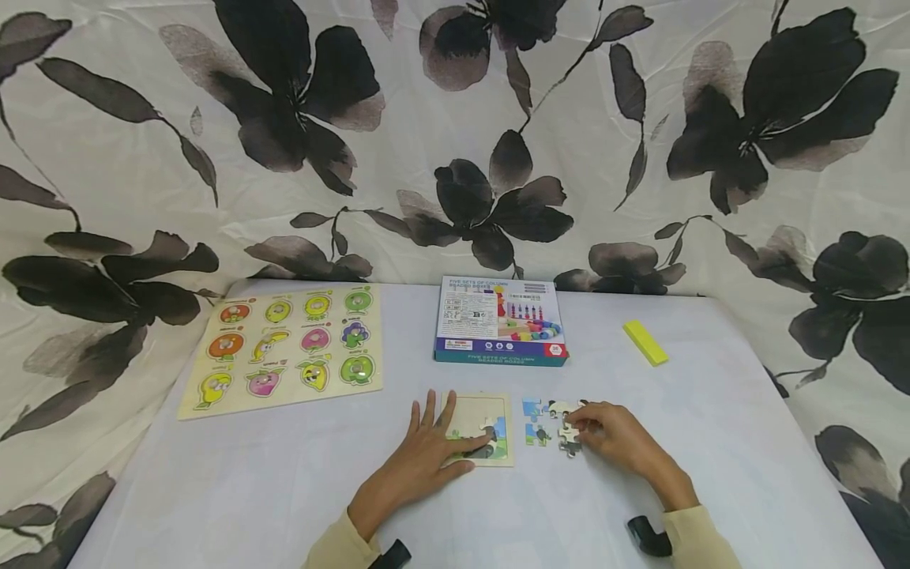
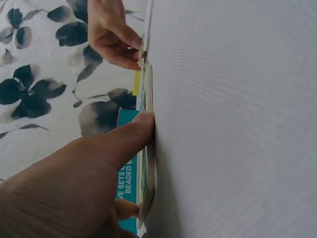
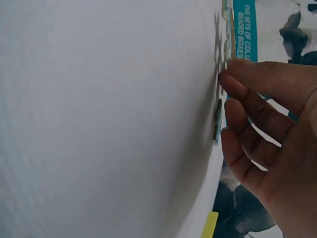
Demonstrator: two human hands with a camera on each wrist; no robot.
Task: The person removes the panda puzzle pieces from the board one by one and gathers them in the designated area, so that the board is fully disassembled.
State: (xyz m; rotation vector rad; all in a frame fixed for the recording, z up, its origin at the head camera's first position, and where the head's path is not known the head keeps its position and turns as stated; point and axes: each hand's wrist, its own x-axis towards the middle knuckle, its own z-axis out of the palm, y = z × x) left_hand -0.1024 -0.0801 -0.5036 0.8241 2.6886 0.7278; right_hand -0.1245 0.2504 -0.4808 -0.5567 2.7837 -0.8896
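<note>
My left hand lies with fingers spread across a small wooden puzzle board, whose lower part holds several joined pieces showing green grass, blue sky and a dark animal. In the left wrist view, the thumb presses on the board's near edge. Right of the board, loose jigsaw pieces lie in a cluster, some with a black-and-white panda print. My right hand pinches one of the panda pieces between thumb and index finger; the fingertips partly cover it. The other fingers are bent in the right wrist view.
A wooden fruit puzzle board lies at the left. Behind the small board sits a boxed bead set. A yellow block is at the back right. Floral cloth hangs behind the white-covered table.
</note>
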